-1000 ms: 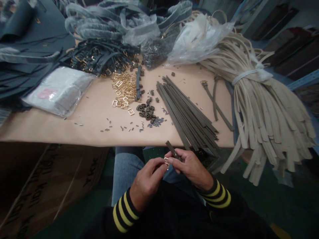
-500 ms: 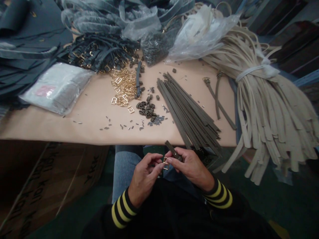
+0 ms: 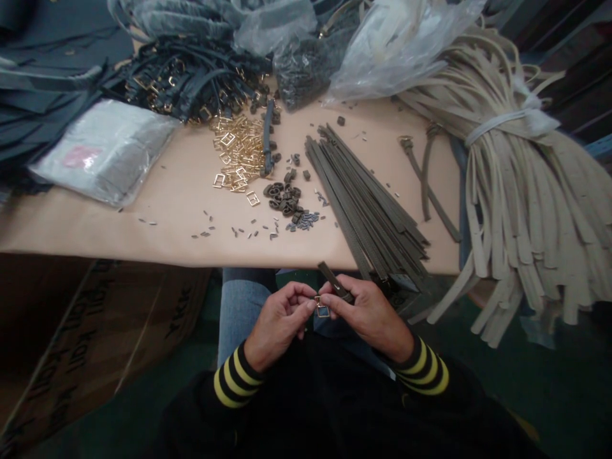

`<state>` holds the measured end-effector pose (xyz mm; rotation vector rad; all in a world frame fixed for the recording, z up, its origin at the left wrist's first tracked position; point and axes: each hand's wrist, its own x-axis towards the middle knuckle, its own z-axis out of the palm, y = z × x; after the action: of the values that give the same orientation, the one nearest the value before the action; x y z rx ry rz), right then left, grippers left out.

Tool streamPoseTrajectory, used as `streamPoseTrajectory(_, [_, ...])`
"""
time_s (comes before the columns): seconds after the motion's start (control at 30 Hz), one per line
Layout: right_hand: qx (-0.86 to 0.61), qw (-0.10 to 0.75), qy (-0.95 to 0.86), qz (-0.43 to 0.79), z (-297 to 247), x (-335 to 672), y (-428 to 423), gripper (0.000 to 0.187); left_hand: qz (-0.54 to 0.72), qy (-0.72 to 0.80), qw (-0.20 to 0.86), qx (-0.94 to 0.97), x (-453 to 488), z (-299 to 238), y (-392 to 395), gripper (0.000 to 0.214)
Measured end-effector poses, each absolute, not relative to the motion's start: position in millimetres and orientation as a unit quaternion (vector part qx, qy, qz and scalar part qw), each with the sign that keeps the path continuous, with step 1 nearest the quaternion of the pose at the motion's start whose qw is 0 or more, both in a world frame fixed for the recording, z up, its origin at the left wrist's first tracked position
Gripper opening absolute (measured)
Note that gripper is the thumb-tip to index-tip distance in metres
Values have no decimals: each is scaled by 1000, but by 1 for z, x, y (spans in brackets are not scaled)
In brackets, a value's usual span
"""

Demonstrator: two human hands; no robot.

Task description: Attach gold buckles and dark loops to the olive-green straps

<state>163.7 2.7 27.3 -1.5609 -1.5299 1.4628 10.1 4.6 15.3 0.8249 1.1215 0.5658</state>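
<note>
**Pal:** What is your left hand doing?

**Helper:** Your left hand (image 3: 280, 319) makes a tight grip. Your finger and thumb pinch a small gold buckle (image 3: 322, 310).

**Pal:** And your right hand?

**Helper:** Your right hand (image 3: 368, 317) pinches a short dark green strap (image 3: 335, 284). The strap sticks up and away from you. One end comes right to the buckle, but your fingers hide it, so I can't tell if it goes through.

**Pal:** Where are your hands?

**Helper:** They are close together above your blue jeans (image 3: 243, 299), just in front of the counter (image 3: 143, 236).

**Pal:** What is on the counter?

**Helper:** Tan paper covers it. Near you lie small dark metal bits (image 3: 248, 229). Beside them is a heap of dark loops (image 3: 282, 197). Past those is a pile of gold buckles (image 3: 236, 153). To the right, a stack of long dark green straps (image 3: 363, 204) reaches over the edge. Next to it, a big tied bunch of pale straps (image 3: 521, 185) hangs down.
</note>
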Motion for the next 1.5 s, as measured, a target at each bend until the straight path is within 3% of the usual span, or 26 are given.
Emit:
streamPoseTrajectory(0.2, [-552, 255, -572, 550, 29, 163, 2, 8, 269, 487, 772, 308, 12, 13, 3, 28])
streamPoseTrajectory(0.4, [-520, 250, -624, 527, 33, 163, 1, 8, 187, 452, 841, 229, 11, 9, 1, 37])
streamPoseTrajectory(0.6, [-484, 265, -647, 526, 32, 168, 2, 8, 227, 401, 873, 159, 8, 5, 1, 29])
streamPoseTrajectory(0.83, [-413, 306, -651, 559, 30, 169, 1, 10, 247, 434, 858, 123, 6, 3, 2, 26])
streamPoseTrajectory(1.0, [-506, 297, -601, 543, 22, 170, -5, 10, 291, 490, 802, 176, 6, 7, 5, 26])
streamPoseTrajectory(1.2, [-537, 233, -503, 636, 13, 173, -6, 22, 294, 524, 761, 244, 9, 8, 4, 24])
streamPoseTrajectory(1.5, [-538, 164, -482, 672, 13, 164, -4, 20, 258, 526, 738, 335, 12, 7, 5, 22])
